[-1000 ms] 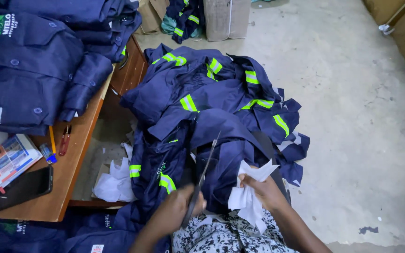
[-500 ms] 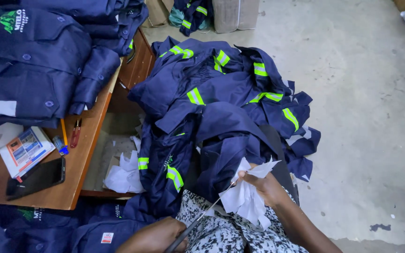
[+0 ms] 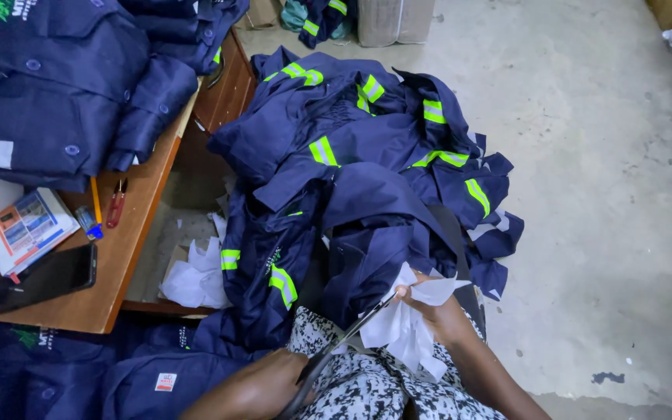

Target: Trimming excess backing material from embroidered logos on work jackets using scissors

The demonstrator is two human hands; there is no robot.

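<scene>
While the thin, limp white paper (image 3: 402,330) is pinched by the right hand (image 3: 437,315), scissors (image 3: 336,350) are clenched in the left hand's (image 3: 262,389) grip just beside it.

You're sitting in a garment workshop, the finishing corner of a workwear maker by the look of it. The wooden table (image 3: 130,257) is your landmark. On its far end lies a stack of folded navy jackets (image 3: 56,93) with buttons. Just right of the table, a big heap of navy coveralls (image 3: 367,179) with yellow-green reflective strips spreads over the bare concrete floor (image 3: 585,155). Under the table sit crumpled white paper scraps (image 3: 192,276). On the table's near end you have a red-handled thread snipper (image 3: 116,204), a pencil (image 3: 96,199), a booklet (image 3: 26,227) and a black phone (image 3: 44,277). More navy garments (image 3: 79,373) lie below the table's near edge.
</scene>
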